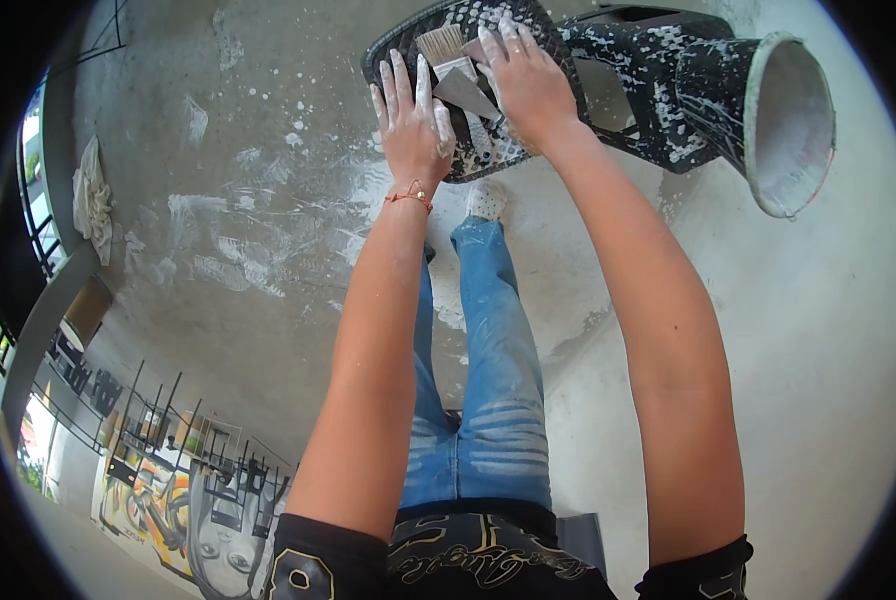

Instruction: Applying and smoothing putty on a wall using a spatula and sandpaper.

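Observation:
A black, white-splattered seat-like surface (513,150) with a textured rim lies at the top of the view. Over its left part is my left hand (413,125), fingers stretched and apart, coated with white residue. My right hand (530,88) rests over the right part, its fingers extended and whitened too. Between them lie a paintbrush (442,46) with pale bristles and a grey triangular scraper blade (468,92). A second greyish flat blade (476,50) sits at my right fingers; whether they touch it is hard to see.
A paint-spattered black stool or chair part (658,95) extends right, beside a bucket (790,125) with a white-coated inside, tipped sideways. White smears mark the grey floor (238,240). A pale cloth (93,200) hangs at left; black metal racks (158,410) and a painted mural (158,510) stand lower left.

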A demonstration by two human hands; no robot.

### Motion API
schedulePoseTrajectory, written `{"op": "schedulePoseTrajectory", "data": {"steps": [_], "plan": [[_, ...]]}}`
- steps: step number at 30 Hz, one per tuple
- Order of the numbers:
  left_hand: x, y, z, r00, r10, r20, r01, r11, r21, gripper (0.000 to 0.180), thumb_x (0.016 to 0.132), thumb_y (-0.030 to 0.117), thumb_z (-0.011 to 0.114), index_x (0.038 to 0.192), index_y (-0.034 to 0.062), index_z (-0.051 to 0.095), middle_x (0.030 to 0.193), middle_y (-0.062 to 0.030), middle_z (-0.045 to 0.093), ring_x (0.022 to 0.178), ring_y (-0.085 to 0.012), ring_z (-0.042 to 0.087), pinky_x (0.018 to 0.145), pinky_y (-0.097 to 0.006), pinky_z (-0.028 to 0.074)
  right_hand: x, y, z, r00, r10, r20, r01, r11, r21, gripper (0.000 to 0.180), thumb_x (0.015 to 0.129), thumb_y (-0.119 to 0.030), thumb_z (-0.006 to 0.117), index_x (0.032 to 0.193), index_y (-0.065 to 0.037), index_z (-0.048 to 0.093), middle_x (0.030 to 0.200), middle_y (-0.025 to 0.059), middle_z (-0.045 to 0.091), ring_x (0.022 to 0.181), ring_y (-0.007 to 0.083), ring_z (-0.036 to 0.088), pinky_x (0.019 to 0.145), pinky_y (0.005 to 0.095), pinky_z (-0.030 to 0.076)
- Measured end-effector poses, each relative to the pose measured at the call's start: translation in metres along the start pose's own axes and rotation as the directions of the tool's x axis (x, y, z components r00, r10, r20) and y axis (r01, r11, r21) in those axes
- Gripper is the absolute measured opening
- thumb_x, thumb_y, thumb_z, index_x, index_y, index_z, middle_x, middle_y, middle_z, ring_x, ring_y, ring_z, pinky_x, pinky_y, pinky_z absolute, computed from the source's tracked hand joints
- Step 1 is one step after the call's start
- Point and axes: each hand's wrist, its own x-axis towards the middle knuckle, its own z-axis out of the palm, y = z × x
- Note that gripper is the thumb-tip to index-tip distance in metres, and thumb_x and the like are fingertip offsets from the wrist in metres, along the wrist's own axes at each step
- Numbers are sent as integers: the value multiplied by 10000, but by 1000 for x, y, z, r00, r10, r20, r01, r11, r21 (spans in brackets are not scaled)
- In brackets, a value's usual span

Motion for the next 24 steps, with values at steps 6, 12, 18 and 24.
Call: {"op": "schedulePoseTrajectory", "data": {"steps": [6,12,18,24], "plan": [[-107,-27,0,876,-123,465,37,981,191,647,1012,297,542,1577,-8,464,1645,-273,417,1586,-457,284,1291,-662,102,-100,-102,16,887,115,447,-198,970,144,539,1021,-181,561,1547,-68,515,1449,232,611,1338,377,605,1028,458,523],[-78,93,-178,761,47,647,-170,977,130,703,965,359,620,1556,1,494,1592,-267,484,1554,-453,350,1285,-666,138,-132,-111,-193,921,267,283,-371,825,428,542,1020,-183,627,1549,-110,535,1475,227,564,1360,411,552,1111,509,462],[-101,207,-366,842,238,484,-228,970,-80,892,907,297,711,1662,23,321,1639,-250,410,1547,-455,348,1281,-601,222,-196,-149,-415,901,433,26,-390,783,484,561,943,-107,734,1490,-113,612,1378,177,561,1323,384,537,1111,492,446],[-140,279,-467,712,528,463,-511,842,-173,886,875,266,748,1634,18,362,1668,-221,376,1546,-444,351,1263,-601,265,-284,-174,-543,920,369,-132,-255,819,514,610,862,-69,760,1462,-72,646,1199,142,676,1201,358,638,1119,507,486]]}}
